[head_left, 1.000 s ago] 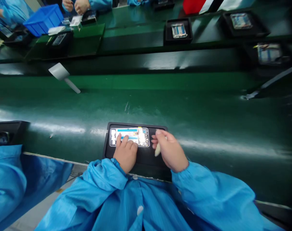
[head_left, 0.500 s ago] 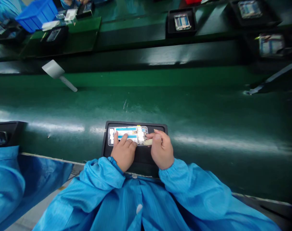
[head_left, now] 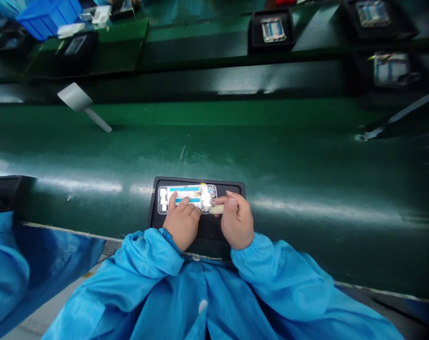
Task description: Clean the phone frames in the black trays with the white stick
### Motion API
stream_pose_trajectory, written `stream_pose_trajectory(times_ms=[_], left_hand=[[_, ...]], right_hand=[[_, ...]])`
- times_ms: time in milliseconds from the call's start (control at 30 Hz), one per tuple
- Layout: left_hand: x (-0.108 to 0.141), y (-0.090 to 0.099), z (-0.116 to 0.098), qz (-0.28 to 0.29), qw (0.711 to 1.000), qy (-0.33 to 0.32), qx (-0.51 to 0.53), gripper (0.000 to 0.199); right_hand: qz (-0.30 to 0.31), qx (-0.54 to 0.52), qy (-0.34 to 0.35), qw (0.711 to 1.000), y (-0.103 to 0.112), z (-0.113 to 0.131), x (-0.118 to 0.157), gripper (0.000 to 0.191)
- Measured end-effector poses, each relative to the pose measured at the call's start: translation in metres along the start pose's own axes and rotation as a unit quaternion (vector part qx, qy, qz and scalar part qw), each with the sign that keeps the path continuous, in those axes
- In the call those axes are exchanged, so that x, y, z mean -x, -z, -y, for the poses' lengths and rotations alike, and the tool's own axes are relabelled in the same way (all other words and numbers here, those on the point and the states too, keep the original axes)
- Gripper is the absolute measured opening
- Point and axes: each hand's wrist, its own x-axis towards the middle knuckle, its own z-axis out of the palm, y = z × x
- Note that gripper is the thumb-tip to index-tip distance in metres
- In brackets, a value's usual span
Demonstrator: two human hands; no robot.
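An opened phone [head_left: 183, 194] with blue strips and a bare circuit area at its right end lies in a black tray [head_left: 210, 234] at the front of the bench. My left hand [head_left: 183, 224] rests on the phone's lower edge, its fingers spread and holding nothing. Between the thumb and fingers of my right hand [head_left: 237, 221] is a pale, blunt-tipped tool [head_left: 216, 209]. The tool's tip is at the lower right part of the phone, over the circuit area. Whether it touches is too small to tell.
A white paddle-shaped object [head_left: 76, 97] stands beyond the tray on the green bench [head_left: 271, 156]. Black trays with opened phones [head_left: 273, 29] are across the bench, near a blue bin [head_left: 48, 18] at the far left. A person's blue sleeve [head_left: 2, 245] is close on the left.
The tool's tip has shifted slightly left on the phone. The whole view has moved a little, while my left hand keeps its place on the phone.
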Motion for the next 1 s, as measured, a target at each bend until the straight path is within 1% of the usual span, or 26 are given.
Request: stream_pose_trajectory(times_ms=[100,167,200,267,300,333,367,400,467,500,533,567,600,633,667,700,733,800,900,1000], left_hand=[[-0.001,0.000,0.000,-0.006,1.000,0.007,0.012,0.018],[0.000,0.005,0.003,-0.020,0.998,0.034,0.038,0.018],[0.002,0.010,0.006,-0.027,0.996,0.060,0.059,0.018],[0.010,0.022,0.014,-0.041,0.986,0.120,0.107,0.020],[0.016,0.028,0.018,-0.047,0.980,0.142,0.128,0.021],[0.024,0.033,0.022,-0.052,0.977,0.153,0.142,0.021],[0.032,0.038,0.025,-0.054,0.975,0.154,0.149,0.021],[0.040,0.040,0.027,-0.054,0.977,0.146,0.148,0.021],[0.055,0.041,0.029,-0.045,0.983,0.116,0.137,0.021],[0.061,0.040,0.028,-0.037,0.986,0.101,0.131,0.020],[0.065,0.038,0.027,-0.030,0.988,0.089,0.125,0.021],[0.068,0.036,0.025,-0.027,0.989,0.079,0.120,0.021],[0.069,0.034,0.023,-0.028,0.990,0.073,0.116,0.021],[0.069,0.032,0.020,-0.034,0.991,0.070,0.111,0.021],[0.068,0.031,0.018,-0.045,0.991,0.066,0.107,0.021],[0.067,0.030,0.016,-0.057,0.991,0.061,0.104,0.020],[0.065,0.029,0.013,-0.068,0.991,0.055,0.100,0.020],[0.061,0.026,0.010,-0.081,0.992,0.042,0.091,0.019],[0.050,0.017,0.007,-0.065,0.995,0.023,0.068,0.019],[0.032,0.005,0.006,-0.039,0.998,-0.001,0.039,0.017]], right_hand=[[-0.011,0.055,0.042,0.998,0.003,0.002,0.001,0.029],[-0.013,0.104,0.036,0.994,0.006,0.008,-0.002,0.031],[-0.004,0.126,0.022,0.992,0.008,0.013,-0.006,0.032],[0.034,0.166,0.010,0.986,0.008,0.023,-0.014,0.035],[0.069,0.187,0.028,0.980,0.006,0.028,-0.019,0.036],[0.119,0.210,0.067,0.968,0.003,0.033,-0.024,0.035],[0.182,0.237,0.118,0.947,-0.001,0.038,-0.028,0.034],[0.249,0.269,0.172,0.914,-0.006,0.043,-0.031,0.033],[0.366,0.341,0.253,0.828,-0.018,0.052,-0.034,0.032],[0.404,0.376,0.273,0.787,-0.024,0.055,-0.033,0.033],[0.429,0.408,0.283,0.755,-0.028,0.058,-0.031,0.034],[0.443,0.435,0.285,0.731,-0.031,0.061,-0.030,0.033],[0.452,0.452,0.286,0.714,-0.033,0.062,-0.028,0.032],[0.458,0.461,0.286,0.704,-0.034,0.062,-0.027,0.029],[0.461,0.462,0.284,0.702,-0.034,0.061,-0.026,0.027],[0.462,0.457,0.280,0.707,-0.034,0.060,-0.027,0.025],[0.460,0.447,0.274,0.716,-0.035,0.058,-0.027,0.025],[0.446,0.422,0.259,0.745,-0.037,0.053,-0.030,0.029],[0.420,0.405,0.218,0.782,-0.043,0.051,-0.036,0.035],[0.435,0.368,0.154,0.807,-0.043,0.056,-0.044,0.035]])
